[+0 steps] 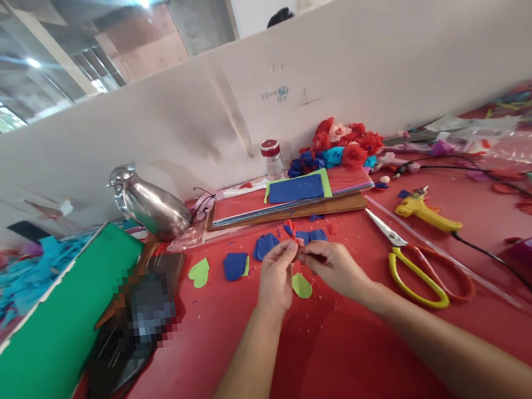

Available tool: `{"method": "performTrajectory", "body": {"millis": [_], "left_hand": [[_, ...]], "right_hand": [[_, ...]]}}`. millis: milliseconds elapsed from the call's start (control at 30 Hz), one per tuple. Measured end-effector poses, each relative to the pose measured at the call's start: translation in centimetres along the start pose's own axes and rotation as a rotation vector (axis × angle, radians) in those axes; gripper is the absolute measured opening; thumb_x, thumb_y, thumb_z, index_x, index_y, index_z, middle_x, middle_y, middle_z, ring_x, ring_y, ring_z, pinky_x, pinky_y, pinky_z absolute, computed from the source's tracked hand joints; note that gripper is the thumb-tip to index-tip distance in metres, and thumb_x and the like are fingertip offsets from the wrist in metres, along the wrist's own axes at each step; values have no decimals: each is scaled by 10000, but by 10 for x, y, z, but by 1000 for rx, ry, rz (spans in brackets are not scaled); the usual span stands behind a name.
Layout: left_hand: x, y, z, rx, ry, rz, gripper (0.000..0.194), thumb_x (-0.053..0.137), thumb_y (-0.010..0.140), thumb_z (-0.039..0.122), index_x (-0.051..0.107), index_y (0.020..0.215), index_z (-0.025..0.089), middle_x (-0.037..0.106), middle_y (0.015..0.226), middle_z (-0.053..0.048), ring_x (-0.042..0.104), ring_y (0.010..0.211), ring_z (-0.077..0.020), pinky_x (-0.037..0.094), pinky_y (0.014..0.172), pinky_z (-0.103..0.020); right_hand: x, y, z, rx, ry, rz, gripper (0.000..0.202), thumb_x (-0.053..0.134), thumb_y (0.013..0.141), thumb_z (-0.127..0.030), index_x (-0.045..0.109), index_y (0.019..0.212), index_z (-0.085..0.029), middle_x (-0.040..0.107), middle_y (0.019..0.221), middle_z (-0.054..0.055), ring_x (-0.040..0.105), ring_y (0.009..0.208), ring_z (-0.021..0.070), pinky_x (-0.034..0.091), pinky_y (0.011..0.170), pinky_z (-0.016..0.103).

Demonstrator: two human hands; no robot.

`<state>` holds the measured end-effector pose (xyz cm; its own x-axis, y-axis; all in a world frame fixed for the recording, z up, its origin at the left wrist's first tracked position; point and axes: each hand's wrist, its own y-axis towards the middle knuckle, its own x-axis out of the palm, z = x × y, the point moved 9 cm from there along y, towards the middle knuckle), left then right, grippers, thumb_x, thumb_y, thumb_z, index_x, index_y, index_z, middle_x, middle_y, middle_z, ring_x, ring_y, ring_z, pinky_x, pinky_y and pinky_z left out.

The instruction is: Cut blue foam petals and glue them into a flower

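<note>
- Left of the scissors (399, 249), our left hand (277, 272) pinches a small red-and-blue piece (289, 229); our right hand's (336, 268) fingers seem to pinch its base, their contact partly hidden.
- We should steady the base firmly and press the thin edges lightly, avoiding creases.
- Blue cutouts (265, 247) lie left of the scissors, beyond our left hand.
- The yellow glue gun (424, 212) lies beyond the scissors; its black cord (488, 257) trails to their right, a likely snag.

Glossy metal jug (155, 204) (quite smooth)
</note>
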<state>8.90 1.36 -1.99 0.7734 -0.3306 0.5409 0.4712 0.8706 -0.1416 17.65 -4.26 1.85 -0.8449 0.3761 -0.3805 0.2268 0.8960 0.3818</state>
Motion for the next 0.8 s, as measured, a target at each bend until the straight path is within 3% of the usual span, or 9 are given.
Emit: {"method": "performTrajectory", "body": {"millis": [133,300,400,500,600,667,733,800], "left_hand": [[1,-1,5,75,112,-12,197,792,601,316,692,669,161,657,705,1,567,722,-110,424,753,-239],[-2,2,6,53,-12,3,208,790,609,291,627,654,171,643,736,7,580,734,-110,437,706,-228],[-6,4,12,51,-84,21,188,767,646,261,599,667,178,589,666,30,553,658,-88,447,664,-223],[-15,7,17,68,-154,74,181,762,652,232,592,687,185,540,615,53,512,593,-66,458,651,-217],[-20,11,20,94,-194,98,190,767,646,223,586,682,181,505,568,60,459,531,-51,428,578,-188],[-20,13,19,92,-201,88,192,765,649,221,581,675,173,480,541,63,413,484,-41,371,504,-170],[-19,13,16,73,-202,86,199,767,645,215,577,675,165,470,530,66,380,453,-31,313,458,-164],[-18,13,14,54,-198,87,209,773,632,208,577,682,158,475,532,67,368,442,-24,291,447,-162]], "right_hand": [[4,0,1,-33,-97,-21,256,505,871,-241,656,669,-193,630,633,21,559,584,137,410,546,229],[14,-3,3,-49,-234,-66,187,522,863,-182,691,785,-203,679,762,43,613,683,149,439,616,231],[3,2,1,-63,-305,-42,186,519,864,-180,698,827,-216,696,809,50,630,727,160,453,652,248],[-43,12,15,12,-409,60,179,523,869,-217,699,895,-235,715,881,52,645,786,183,475,691,282],[-115,9,53,274,-759,161,172,590,839,-221,690,977,-199,705,915,105,636,892,249,485,777,361],[-166,-4,79,465,-907,261,197,591,864,-265,661,1019,-166,659,1043,131,613,965,234,489,837,367],[-197,-14,96,516,-947,293,315,554,899,-323,562,1170,-163,575,1196,104,596,996,207,511,842,406],[-214,-21,108,530,-970,309,327,555,898,-327,552,1182,-164,566,1208,102,594,1003,207,513,842,406]]}}
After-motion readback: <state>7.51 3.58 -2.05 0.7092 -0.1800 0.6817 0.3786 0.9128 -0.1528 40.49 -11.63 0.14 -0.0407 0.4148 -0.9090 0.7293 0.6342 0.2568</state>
